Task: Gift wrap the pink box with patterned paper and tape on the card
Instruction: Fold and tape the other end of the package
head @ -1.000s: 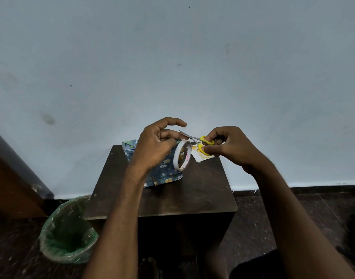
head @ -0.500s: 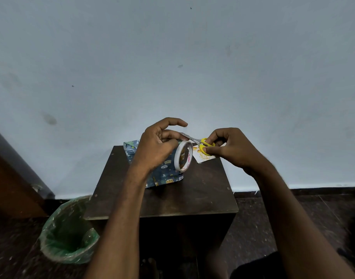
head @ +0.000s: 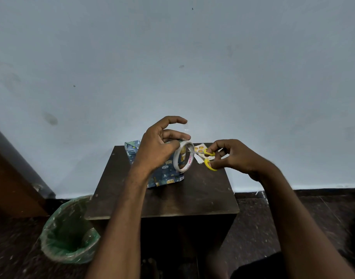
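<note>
While the left hand (head: pixel 158 148) grips the tape roll (head: pixel 183 156) above the wrapped box (head: pixel 164 170), the right hand's (head: pixel 233 156) fingers (head: pixel 216 148) hold yellow scissors (head: pixel 207 158) near the surface's (head: pixel 172 198) far edge.

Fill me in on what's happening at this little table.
A person is cutting tape for a gift. The left hand holds the tape roll upright above the wrapped box, which lies on the dark table. The right hand works yellow-handled scissors, blades at the roll. The card lies on the table behind the scissors, not yet taped on.
</note>
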